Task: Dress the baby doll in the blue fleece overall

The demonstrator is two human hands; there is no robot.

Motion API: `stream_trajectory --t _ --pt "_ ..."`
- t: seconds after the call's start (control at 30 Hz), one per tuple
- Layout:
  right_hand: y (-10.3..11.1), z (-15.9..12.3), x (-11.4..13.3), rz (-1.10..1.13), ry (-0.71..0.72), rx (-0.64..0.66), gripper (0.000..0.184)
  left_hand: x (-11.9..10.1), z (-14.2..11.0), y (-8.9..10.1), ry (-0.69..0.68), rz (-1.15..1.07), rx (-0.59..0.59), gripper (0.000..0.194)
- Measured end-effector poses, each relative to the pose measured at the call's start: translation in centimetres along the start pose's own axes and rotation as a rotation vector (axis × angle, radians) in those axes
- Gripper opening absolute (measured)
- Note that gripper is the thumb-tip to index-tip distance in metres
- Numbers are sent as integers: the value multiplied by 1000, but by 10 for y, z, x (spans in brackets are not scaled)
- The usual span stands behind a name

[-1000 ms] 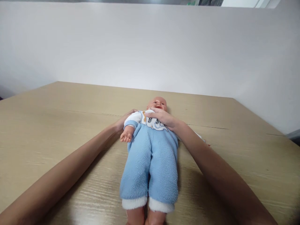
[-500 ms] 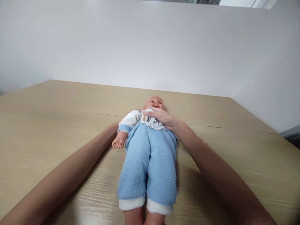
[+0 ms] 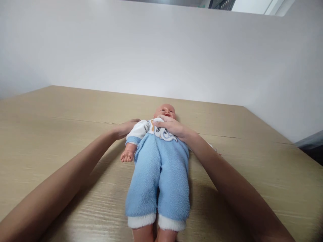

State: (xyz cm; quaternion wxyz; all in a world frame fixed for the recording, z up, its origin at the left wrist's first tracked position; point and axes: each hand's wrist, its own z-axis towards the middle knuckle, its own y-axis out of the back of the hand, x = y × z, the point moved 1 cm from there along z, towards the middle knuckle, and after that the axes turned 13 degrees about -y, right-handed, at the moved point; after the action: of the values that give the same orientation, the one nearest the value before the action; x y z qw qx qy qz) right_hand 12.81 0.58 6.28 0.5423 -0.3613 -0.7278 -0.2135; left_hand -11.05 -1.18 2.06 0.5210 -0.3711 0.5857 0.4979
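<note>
- White, smooth, upright panel [image 3: 161, 53]: stands behind the table, its upper edge in sight.
- Wide, pale wood-grain table [image 3: 37, 134]: bears the doll; thin seams cross its top.
- Bald plastic baby doll in blue fleece trousers with white cuffs [image 3: 148, 168]: lies face up on the table, between the person's forearms, head toward the panel; lower legs run out of view.
- Right hand [image 3: 171, 125]: rests over the doll's upper chest, fingers extended toward its chin, thumb apart; loosely spread rather than closed.
- Left hand [image 3: 127, 128]: sits beside the doll's shoulder, partly behind the sleeve; its grip cannot be told.
- White fleece sleeve with blue cuff [image 3: 138, 131]: angles outward, palm up.
- White elephant-like appliqué [image 3: 165, 135]: lies on the doll's chest, partly under the right hand.
</note>
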Motion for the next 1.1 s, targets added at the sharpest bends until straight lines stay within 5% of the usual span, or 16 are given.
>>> stream_trajectory --t 0.17,0.3,0.43,0.73,1.1 --pt "5 4 -3 -14 -8 5 44 -14 -11 -2 119 -110 184 69" --pt "5 6 -5 5 -9 8 42 -23 -16 3 144 113 122 81" --pt "3 5 -2 -52 -2 -24 42 -24 -17 6 96 95 169 79" --pt "16 -19 16 -907 232 -328 34 -23 -18 15 37 265 319 65" --pt "17 -14 9 -1026 122 -311 40 -26 -18 26 76 436 351 77"
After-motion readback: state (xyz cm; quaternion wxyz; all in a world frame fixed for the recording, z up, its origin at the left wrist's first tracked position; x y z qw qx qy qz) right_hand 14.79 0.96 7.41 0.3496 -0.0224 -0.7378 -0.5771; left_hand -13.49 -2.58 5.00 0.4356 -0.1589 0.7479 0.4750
